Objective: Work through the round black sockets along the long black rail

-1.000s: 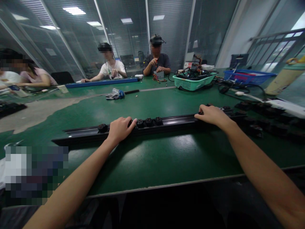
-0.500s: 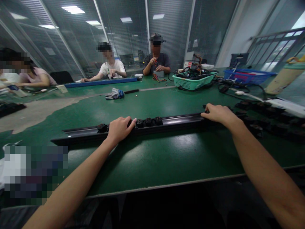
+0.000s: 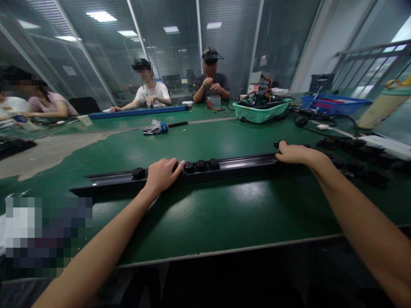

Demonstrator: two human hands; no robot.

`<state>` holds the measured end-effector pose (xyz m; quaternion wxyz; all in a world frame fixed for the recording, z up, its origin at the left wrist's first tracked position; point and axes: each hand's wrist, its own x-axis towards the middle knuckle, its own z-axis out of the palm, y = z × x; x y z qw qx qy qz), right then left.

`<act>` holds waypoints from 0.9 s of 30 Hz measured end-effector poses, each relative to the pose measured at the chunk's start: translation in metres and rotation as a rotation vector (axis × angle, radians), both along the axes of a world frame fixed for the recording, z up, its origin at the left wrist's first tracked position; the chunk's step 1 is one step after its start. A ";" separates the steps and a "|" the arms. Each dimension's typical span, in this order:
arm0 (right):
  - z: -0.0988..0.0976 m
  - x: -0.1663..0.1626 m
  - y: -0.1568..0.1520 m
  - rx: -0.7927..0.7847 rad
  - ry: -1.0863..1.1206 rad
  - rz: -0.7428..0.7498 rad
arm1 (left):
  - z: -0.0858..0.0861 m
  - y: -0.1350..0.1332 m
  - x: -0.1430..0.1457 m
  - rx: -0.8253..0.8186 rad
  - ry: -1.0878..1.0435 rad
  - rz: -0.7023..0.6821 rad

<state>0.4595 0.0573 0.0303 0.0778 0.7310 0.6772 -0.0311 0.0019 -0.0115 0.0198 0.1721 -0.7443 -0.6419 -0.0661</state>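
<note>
Black rail (image 3: 247, 161): lies lengthwise across the green tabletop (image 3: 237, 222) in front of the person, its channel facing up, both hands on it.
Black modules (image 3: 201, 164): seated along the channel — three in a row just right of the left hand, one to its left, another partly hidden by its fingers.
Left hand (image 3: 163, 173): clasped over the rail from above, grasping it, thumb beside the row.
Right hand (image 3: 293, 154): bent around the rail's right end, thumb touching it; its fingertips are hidden — I cannot tell how firmly it grips.
Dark pieces (image 3: 349, 145): loose on the tabletop, right of that hand.
Grey-blue glove (image 3: 155, 127): beyond the rail, beside a dark strip (image 3: 178, 124).
Green basket (image 3: 261, 115): farther back, heaped with cables.
</note>
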 end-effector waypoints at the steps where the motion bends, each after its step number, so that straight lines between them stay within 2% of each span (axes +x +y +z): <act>1: 0.001 0.002 0.002 -0.014 0.009 0.011 | 0.000 0.000 0.000 -0.001 0.000 0.002; 5: -0.001 0.012 0.004 -0.007 0.055 0.092 | 0.000 0.000 0.001 -0.004 -0.004 0.006; 10: -0.014 0.018 -0.003 0.129 0.062 0.132 | 0.000 -0.001 0.000 -0.007 -0.023 0.005; 16: -0.026 0.027 -0.006 0.231 0.186 0.146 | 0.000 0.000 0.001 -0.005 0.002 0.008; 27: -0.029 0.035 -0.010 0.302 0.268 0.176 | 0.002 0.000 0.002 -0.008 0.009 0.007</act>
